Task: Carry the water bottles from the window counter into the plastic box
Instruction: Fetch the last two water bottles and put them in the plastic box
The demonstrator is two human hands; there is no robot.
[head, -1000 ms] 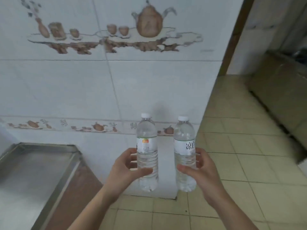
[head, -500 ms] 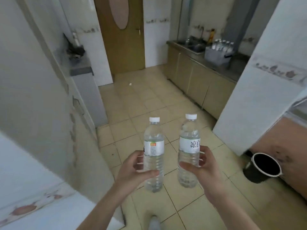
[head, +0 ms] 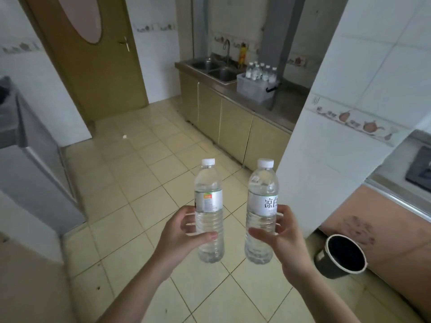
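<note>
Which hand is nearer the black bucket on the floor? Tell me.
Right. The right hand is just left of the black bucket; the left hand is farther left, beyond both bottles.

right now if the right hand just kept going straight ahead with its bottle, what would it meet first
Probably the cabinet doors below the far counter, after open floor. The right hand holds its bottle aimed roughly there; the white tiled wall lies close to its right, and depth is unclear.

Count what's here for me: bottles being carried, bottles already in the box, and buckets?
Water bottles in hand: 2, left bottle and right bottle
Bottles in the plastic box: about 6 caps showing, too small for certainty
Black bucket: 1
Total: about 9
</note>
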